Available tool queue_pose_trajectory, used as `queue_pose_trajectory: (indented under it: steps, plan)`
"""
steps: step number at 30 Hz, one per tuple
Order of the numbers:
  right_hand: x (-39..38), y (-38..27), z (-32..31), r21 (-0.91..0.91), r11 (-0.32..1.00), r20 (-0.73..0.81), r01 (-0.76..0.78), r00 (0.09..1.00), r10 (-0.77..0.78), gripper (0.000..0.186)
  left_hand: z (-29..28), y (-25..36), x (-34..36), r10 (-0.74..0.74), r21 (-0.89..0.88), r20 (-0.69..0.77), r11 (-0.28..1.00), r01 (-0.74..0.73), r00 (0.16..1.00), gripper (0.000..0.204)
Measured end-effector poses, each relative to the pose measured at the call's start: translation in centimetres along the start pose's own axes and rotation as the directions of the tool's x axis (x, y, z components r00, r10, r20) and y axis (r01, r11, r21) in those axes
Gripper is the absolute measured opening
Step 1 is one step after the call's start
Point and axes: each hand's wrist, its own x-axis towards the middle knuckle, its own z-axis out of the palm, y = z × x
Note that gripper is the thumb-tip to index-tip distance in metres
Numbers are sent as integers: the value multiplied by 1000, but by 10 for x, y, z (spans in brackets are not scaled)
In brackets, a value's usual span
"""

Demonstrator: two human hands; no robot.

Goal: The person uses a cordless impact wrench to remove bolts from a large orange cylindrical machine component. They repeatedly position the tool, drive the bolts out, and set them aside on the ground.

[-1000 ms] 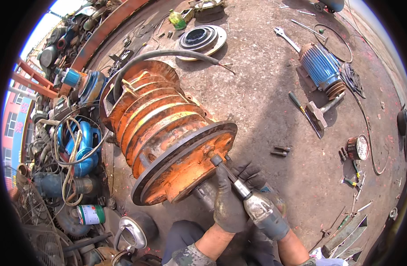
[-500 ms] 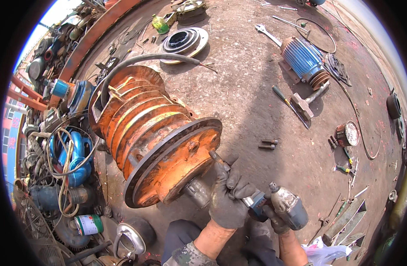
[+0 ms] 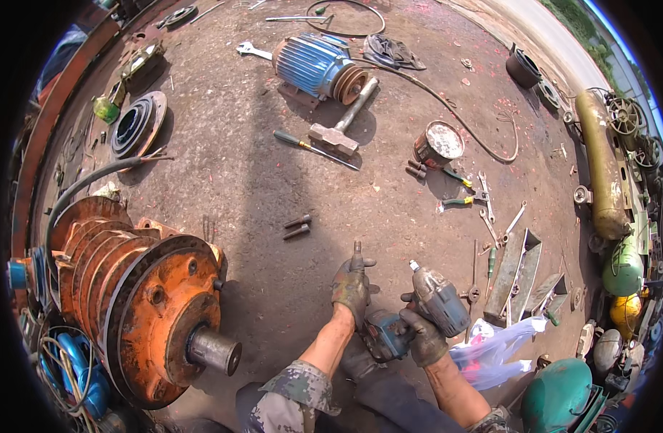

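Note:
My left hand [image 3: 350, 287], in a dirty grey work glove, is closed around a dark bolt [image 3: 357, 249] whose end points up past the fingers. Gripped by its handle in my gloved right hand [image 3: 425, 338] is a cordless impact wrench [image 3: 441, 299]. Its blue-grey battery end lies close to my left wrist, and its bare drive tip points up and left. To the left, apart from both hands, lies an orange, rusty ribbed motor [image 3: 165, 310] with a round flange and a thick steel shaft [image 3: 214, 350]. Two loose bolts [image 3: 297, 226] lie on the ground ahead.
Ahead are a blue motor [image 3: 313, 65], a sledgehammer [image 3: 338, 133], a screwdriver [image 3: 313, 149] and a rusty can [image 3: 441, 143]. Pliers [image 3: 458, 195], wrenches [image 3: 488, 206], metal angle pieces [image 3: 515, 274] and a plastic bag [image 3: 497, 353] lie right. A yellowish cylinder [image 3: 602, 166] lines the right edge.
The view has swung right, so the orange motor sits farther left. My left hand has moved away from the flange with the bolt; my right hand keeps the impact wrench.

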Motion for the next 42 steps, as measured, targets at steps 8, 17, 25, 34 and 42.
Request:
queue_pose_trajectory:
  steps: [8,17,25,34,42]
  plan:
    - [-1,10,-46,93,982,-152,-164,972,177,32,39,-7,52,-106,3,56,994,106,993,62]
    - [6,27,-73,259,931,-180,-257,934,308,36,106,26,103,-128,-79,93,988,136,987,65]
    - [4,21,-68,117,945,-62,-305,948,313,37,72,-5,105,-57,-772,322,563,297,945,33]
    - [-15,11,-31,-299,950,196,-93,968,157,38,19,8,-2,41,-865,110,495,75,993,31]
    - [-9,50,-50,-613,73,764,786,614,-197,46,-14,43,-72,15,-772,-19,635,-24,1000,34]
